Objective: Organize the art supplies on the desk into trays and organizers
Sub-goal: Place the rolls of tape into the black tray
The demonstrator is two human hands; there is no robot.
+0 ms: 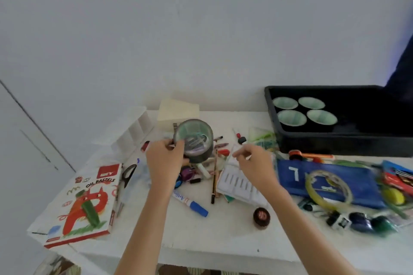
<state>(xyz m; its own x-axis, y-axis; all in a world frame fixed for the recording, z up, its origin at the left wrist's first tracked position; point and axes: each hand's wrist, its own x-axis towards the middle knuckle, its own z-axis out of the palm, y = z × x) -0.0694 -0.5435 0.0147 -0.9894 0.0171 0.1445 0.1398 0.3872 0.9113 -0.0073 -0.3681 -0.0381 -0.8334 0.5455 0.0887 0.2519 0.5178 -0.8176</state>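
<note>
Early stage, most sorting left.

Left hand (164,158): fingers curled round a clear round container (194,138), lifted off the tabletop (223,236) and tilted toward the camera; what look like clips lie inside.

Right hand (254,163): fingertips drawn together above a white packet (241,183); too blurred to tell whether it pinches anything.

Black tray (335,147), back right: holds only four green cups (291,117), all apparently empty. White organizer (131,127), back left: nothing visible in it.

Loose on the tabletop: oil pastels box (85,203), blue marker (192,204), pencil (214,176), blue pouch (324,183), and many small items.
</note>
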